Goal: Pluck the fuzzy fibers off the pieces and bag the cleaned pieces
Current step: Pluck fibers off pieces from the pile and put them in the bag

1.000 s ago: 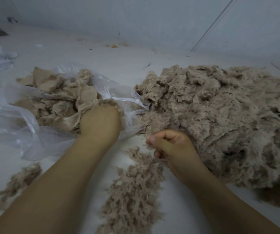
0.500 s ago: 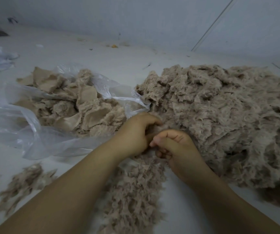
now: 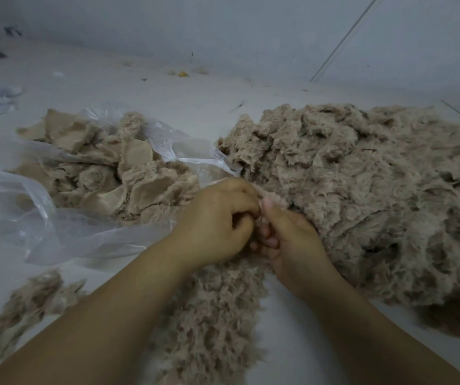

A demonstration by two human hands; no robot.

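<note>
**Both hands locked on one piece at the pile's near-left edge**

Far left first: loose tufts (image 3: 28,301) lie on the floor, plucked fuzz by the look of it. Just beyond them the clear bag (image 3: 42,218) lies open, its mouth facing right, with cleaned pieces (image 3: 117,173) heaped inside, pale backing showing.

Centre now, and the left hand (image 3: 217,220) has its fingers curled in, pinching a fuzzy piece (image 3: 263,200) against the right hand (image 3: 292,240), which is curled too, thumb up, gripping the same piece. The hands are touching. Most of the piece is hidden between them, so its long axis can't be told. Under the wrists a strip of fluff (image 3: 212,315) runs toward the camera.

To the right spreads the big pile (image 3: 362,195) of uncleaned pieces, and the held piece sits right at its near-left edge.

The key relation: the bag mouth lies just left and slightly far of the hands, and the left hand is nearer it, so my call is that hand carries the piece over once it is plucked.

No brands, labels or writing readable anywhere.
</note>
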